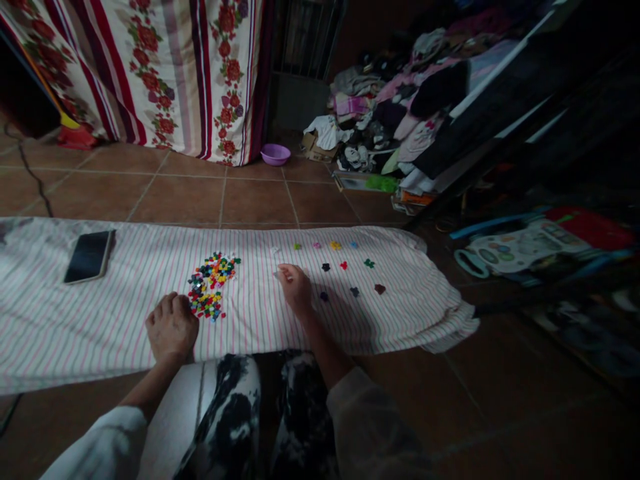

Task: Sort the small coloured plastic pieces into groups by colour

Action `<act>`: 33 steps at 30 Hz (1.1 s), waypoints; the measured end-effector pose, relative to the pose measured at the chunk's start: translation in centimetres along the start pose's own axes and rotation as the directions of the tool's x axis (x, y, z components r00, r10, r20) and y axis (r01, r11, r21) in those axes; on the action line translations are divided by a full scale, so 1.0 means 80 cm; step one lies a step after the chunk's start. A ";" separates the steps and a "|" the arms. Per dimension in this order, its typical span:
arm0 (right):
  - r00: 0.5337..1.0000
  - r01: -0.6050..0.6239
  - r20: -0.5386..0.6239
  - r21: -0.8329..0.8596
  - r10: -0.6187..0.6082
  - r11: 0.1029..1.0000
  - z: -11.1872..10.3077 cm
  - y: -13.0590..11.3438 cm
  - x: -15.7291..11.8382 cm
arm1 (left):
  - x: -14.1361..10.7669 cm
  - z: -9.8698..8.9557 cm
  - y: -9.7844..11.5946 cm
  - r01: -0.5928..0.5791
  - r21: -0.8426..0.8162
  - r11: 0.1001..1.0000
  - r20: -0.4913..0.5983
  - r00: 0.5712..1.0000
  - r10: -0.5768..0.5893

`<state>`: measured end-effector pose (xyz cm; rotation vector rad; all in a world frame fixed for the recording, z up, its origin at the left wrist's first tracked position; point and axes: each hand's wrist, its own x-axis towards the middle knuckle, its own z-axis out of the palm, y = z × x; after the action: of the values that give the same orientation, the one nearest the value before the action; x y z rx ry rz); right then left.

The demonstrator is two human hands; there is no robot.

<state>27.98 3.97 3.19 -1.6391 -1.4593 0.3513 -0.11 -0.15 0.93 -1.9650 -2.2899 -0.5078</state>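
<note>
The heap of small coloured pieces [213,283] lies on the striped cloth [135,287], between the two hands, just beyond the fingers of the left hand [173,328] and well to the left of the right hand [296,288]. The left hand is palm down with fingers bent, their tips hidden, so I cannot tell whether it grips anything. The right hand has thumb and forefinger drawn close by a pale speck, too small to tell whether it is pinched. Just beyond sits a white cluster [276,250]; to its right, small single-colour clusters stand apart, including a yellow cluster [335,245], a red cluster [343,265] and a brown cluster [380,289]. The right forearm crosses the cloth's near edge. A smartphone [89,256] lies far left; a purple basin [275,155] sits on the floor beyond, and the right side fades into darkness.
</note>
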 end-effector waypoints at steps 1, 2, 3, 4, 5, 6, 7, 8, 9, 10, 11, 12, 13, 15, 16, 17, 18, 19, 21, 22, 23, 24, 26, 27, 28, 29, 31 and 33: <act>1.000 -0.010 -0.028 -0.035 0.009 0.999 -0.011 0.011 0.002 | 0.000 0.000 0.000 0.001 -0.002 1.000 0.006 1.000 0.000; 0.998 -0.019 -0.056 -0.065 0.015 0.998 -0.022 0.021 0.004 | 0.000 -0.001 0.000 0.003 -0.006 1.000 0.008 1.000 -0.003; 0.998 -0.022 -0.069 -0.092 0.015 0.996 -0.032 0.030 0.006 | 0.000 -0.001 0.000 0.005 -0.012 1.000 0.009 1.000 -0.005; 0.997 -0.034 -0.077 -0.121 0.025 0.992 -0.041 0.038 0.007 | 0.000 -0.002 0.001 0.007 -0.018 1.000 0.010 1.000 -0.007; 0.996 -0.050 -0.074 -0.150 0.039 0.987 -0.048 0.045 0.007 | 0.000 -0.003 0.002 0.008 -0.023 1.000 0.014 1.000 -0.007; 0.996 -0.068 -0.063 -0.180 0.057 0.981 -0.054 0.051 0.008 | 0.000 -0.005 0.002 0.009 -0.025 1.000 0.019 1.000 -0.009; 0.996 -0.085 -0.049 -0.210 0.076 0.974 -0.058 0.056 0.007 | 0.000 -0.006 0.003 0.011 -0.027 1.000 0.023 1.000 -0.010; 0.995 -0.096 -0.034 -0.237 0.090 0.967 -0.061 0.060 0.007 | 0.001 -0.007 0.004 0.013 -0.028 1.000 0.027 1.000 -0.013; 0.995 -0.097 -0.019 -0.260 0.095 0.961 -0.062 0.064 0.006 | 0.001 -0.009 0.005 0.017 -0.030 0.999 0.029 0.999 -0.016; 0.996 -0.088 -0.005 -0.279 0.090 0.956 -0.062 0.067 0.006 | 0.001 -0.010 0.006 0.022 -0.033 0.999 0.031 0.999 -0.021; 0.997 -0.075 0.004 -0.298 0.079 0.952 -0.061 0.070 0.005 | 0.001 -0.011 0.007 0.026 -0.036 0.999 0.032 0.999 -0.025; 0.998 -0.062 0.008 -0.318 0.067 0.946 -0.058 0.074 0.005 | 0.001 -0.011 0.008 0.031 -0.039 0.999 0.032 0.999 -0.030; 0.998 -0.050 0.009 -0.340 0.057 0.939 -0.056 0.077 0.005 | 0.001 -0.011 0.008 0.034 -0.039 0.999 0.032 0.999 -0.032; 0.999 -0.037 0.010 -0.382 0.044 0.923 -0.050 0.082 0.005 | 0.000 -0.011 0.007 0.025 -0.028 0.999 0.026 0.999 -0.025; 0.999 -0.033 0.014 -0.398 0.042 0.917 -0.047 0.085 0.006 | 0.000 -0.010 0.007 0.016 -0.019 1.000 0.020 1.000 -0.015; 0.999 -0.031 0.018 -0.408 0.042 0.913 -0.045 0.087 0.007 | -0.001 -0.010 0.006 0.006 -0.008 1.000 0.014 1.000 -0.005; 0.999 -0.028 0.025 -0.413 0.042 0.910 -0.044 0.089 0.008 | -0.001 -0.009 0.005 -0.002 0.003 1.000 0.008 1.000 0.002; 0.999 -0.026 0.032 -0.417 0.043 0.908 -0.042 0.091 0.010 | -0.001 -0.008 0.004 -0.006 0.012 1.000 0.005 1.000 0.006; 0.998 -0.026 0.043 -0.427 0.049 0.904 -0.041 0.094 0.013 | -0.001 -0.007 0.003 -0.008 0.024 1.000 0.006 1.000 0.008; 0.997 -0.029 0.046 -0.434 0.054 0.901 -0.041 0.095 0.015 | -0.001 -0.007 0.003 -0.009 0.028 1.000 0.007 1.000 0.008; 0.997 -0.030 0.051 -0.440 0.058 0.898 -0.041 0.097 0.017 | 0.000 -0.007 0.004 -0.010 0.031 0.999 0.008 1.000 0.010; 0.996 -0.031 0.056 -0.444 0.062 0.896 -0.041 0.098 0.019 | 0.000 -0.007 0.004 -0.011 0.034 0.999 0.008 1.000 0.011; 0.996 -0.031 0.063 -0.445 0.066 0.895 -0.041 0.100 0.023 | 0.000 -0.007 0.004 -0.011 0.038 0.999 0.004 1.000 0.011; 0.996 -0.028 0.068 -0.442 0.064 0.896 -0.042 0.101 0.025 | 0.000 -0.006 0.004 -0.011 0.037 0.999 0.001 1.000 0.011; 0.995 -0.023 0.074 -0.438 0.061 0.899 -0.042 0.101 0.027 | 0.000 -0.006 0.004 -0.012 0.035 0.999 -0.002 1.000 0.012; 0.995 -0.016 0.079 -0.432 0.055 0.902 -0.042 0.102 0.029 | 0.000 -0.005 0.004 -0.013 0.032 0.999 -0.005 1.000 0.013; 0.995 0.002 0.091 -0.419 0.040 0.908 -0.043 0.102 0.032 | 0.000 -0.004 0.003 -0.013 0.024 1.000 -0.007 1.000 0.013; 0.994 0.023 0.107 -0.405 0.022 0.914 -0.044 0.102 0.036 | -0.001 -0.003 0.002 -0.004 0.018 1.000 -0.005 1.000 0.004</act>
<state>36.55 5.80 0.03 -1.9718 -1.6989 0.1416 0.05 -0.23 1.16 -1.9579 -2.2790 -0.4886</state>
